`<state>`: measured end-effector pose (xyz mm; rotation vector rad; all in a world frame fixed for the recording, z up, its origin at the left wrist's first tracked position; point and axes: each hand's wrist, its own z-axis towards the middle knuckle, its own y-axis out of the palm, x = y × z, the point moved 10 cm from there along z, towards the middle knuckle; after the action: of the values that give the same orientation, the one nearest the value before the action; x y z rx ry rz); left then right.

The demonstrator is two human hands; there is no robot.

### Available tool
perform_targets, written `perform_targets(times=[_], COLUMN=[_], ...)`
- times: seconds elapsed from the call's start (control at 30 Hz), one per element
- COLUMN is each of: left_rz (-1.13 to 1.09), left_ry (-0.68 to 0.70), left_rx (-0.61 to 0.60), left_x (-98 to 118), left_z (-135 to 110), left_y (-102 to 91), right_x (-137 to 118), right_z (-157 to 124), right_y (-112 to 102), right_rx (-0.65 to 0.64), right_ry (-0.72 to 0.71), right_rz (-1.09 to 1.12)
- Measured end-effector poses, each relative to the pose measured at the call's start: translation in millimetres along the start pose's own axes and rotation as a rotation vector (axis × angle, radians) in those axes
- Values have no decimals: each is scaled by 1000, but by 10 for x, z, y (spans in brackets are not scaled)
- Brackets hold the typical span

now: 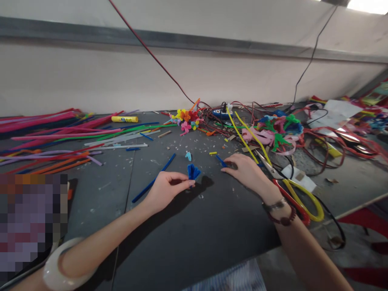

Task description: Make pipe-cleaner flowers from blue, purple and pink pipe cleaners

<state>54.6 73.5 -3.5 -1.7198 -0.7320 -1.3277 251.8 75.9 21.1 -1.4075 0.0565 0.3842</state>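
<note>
In the middle of the table, my left hand (pixel 171 188) pinches a small blue folded pipe-cleaner bundle (pixel 193 172) between thumb and fingertips; its looped ends point up. To the right, my right hand (pixel 244 171) has thumb and index finger closed on a short blue pipe-cleaner piece (pixel 220 160) near the tabletop. A long blue pipe cleaner (pixel 144 192) lies partly behind my left hand. Small light-blue bits (pixel 188 156) and a short yellow piece (pixel 213 153) lie beyond my hands. Scissors with red and yellow handles (pixel 303 200) rest beside my right wrist.
Bunches of coloured pipe cleaners (pixel 63 135) and a yellow glue tube (pixel 125 119) lie at the left. Colourful pipe-cleaner flowers (pixel 185 118) sit near the wall. Tangled cords, ribbons (pixel 321 141) and a blue-and-green pipe-cleaner heap (pixel 280 127) crowd the right. A blurred-out patch (pixel 27 230) covers the lower left.
</note>
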Motion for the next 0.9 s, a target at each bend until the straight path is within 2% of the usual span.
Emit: perform_targets(times=[0.1,0.3,0.53,0.73,0.9], left_rz=[20,29,22,7,9], left_ry=[0,12,21,21,4], left_rx=[12,25,32,19,35], left_x=[-10,15,42,17,12], left_z=[-3,-10,-15,-8,-5], left_y=[-13,-22,-25,-19,-27], right_x=[-15,-100,-160,-405,-723], right_z=[40,43,22,-56,-141], right_y=[37,-66,-83,-377,-578], right_rx=[29,69,75,185,162], right_ry=[4,12,-8,-38,-101], right_rz=[29,58,123,432,616])
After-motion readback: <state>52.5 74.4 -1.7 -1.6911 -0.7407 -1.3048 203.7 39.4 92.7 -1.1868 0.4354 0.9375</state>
